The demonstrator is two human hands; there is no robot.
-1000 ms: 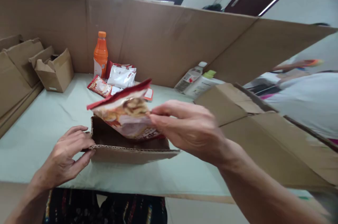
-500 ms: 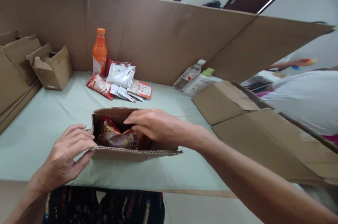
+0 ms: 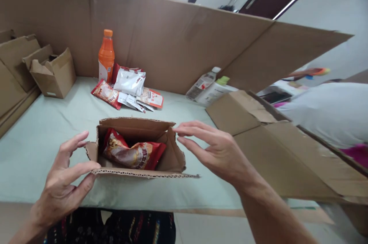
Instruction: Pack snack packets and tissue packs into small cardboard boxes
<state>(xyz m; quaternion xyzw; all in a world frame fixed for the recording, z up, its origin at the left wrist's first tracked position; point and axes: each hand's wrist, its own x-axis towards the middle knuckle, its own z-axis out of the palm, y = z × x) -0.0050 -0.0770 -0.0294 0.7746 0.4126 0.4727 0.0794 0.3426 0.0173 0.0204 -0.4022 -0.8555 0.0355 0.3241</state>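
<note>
In front of me a small cardboard box [image 3: 140, 175] stands with its top flaps raised. Inside it lies a red and gold snack packet [image 3: 129, 155] with a glossy wrapper. My left hand [image 3: 67, 171] is at the box's front left corner, the front flap's end pinched between a finger and the thumb, while its upper fingers stretch out past the left flap. At the right side, my right hand [image 3: 211, 148] has its fingers extended and apart, the tips at the top of the right flap. Nothing is in that hand.
Behind the box are an orange drink bottle [image 3: 106, 54], a red packet [image 3: 106, 94] and several white sachets [image 3: 129, 82]. A clear bottle [image 3: 202, 83] and a white bottle with green cap [image 3: 215, 90] lean further right. Cardboard boxes [image 3: 54, 75] flank both sides; a person [image 3: 322, 110] is at right.
My right hand has come out of the box and moved right to the right flap, uncovering the packet. My left hand's upper fingers have lifted and spread.
</note>
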